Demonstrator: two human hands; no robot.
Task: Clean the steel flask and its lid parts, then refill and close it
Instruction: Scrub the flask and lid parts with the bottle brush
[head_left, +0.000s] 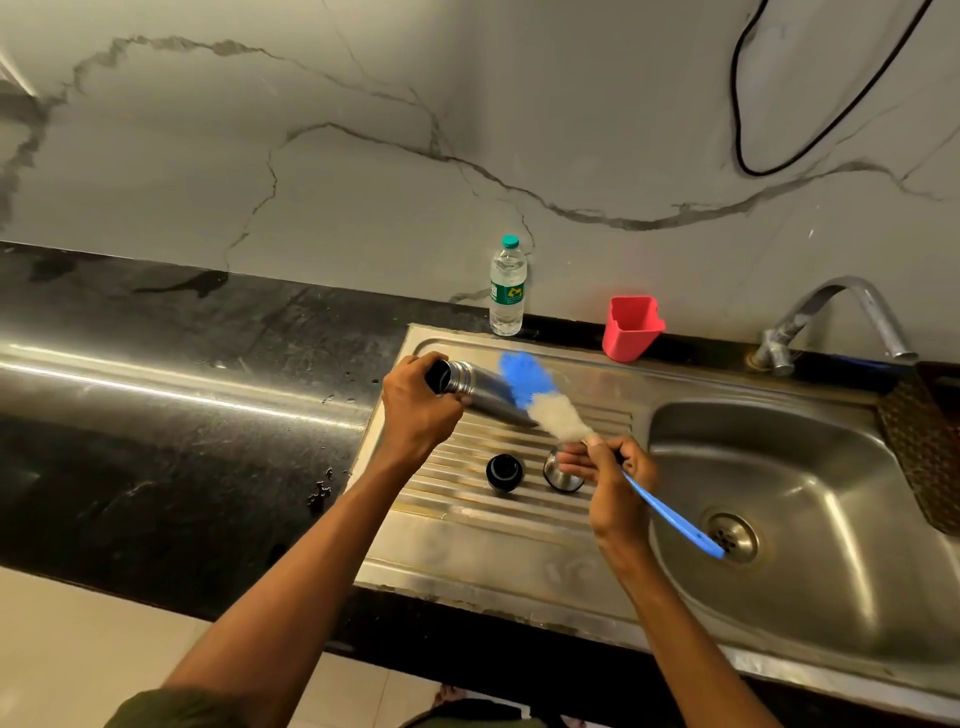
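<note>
Against a marble-veined wall we see a black desk with a steel sink, its ribbed drainboard and tap. A water bottle and red cup stand at the back. Our left hand grips the open flask, tilted above the drainboard; our right hand pinches a blue brush lying across it. A black cap sits below; the steel lid is partly hidden.

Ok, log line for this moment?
left hand holds open steel flask | right hand holds blue-white bottle brush against flask | lid parts on drainboard
</note>
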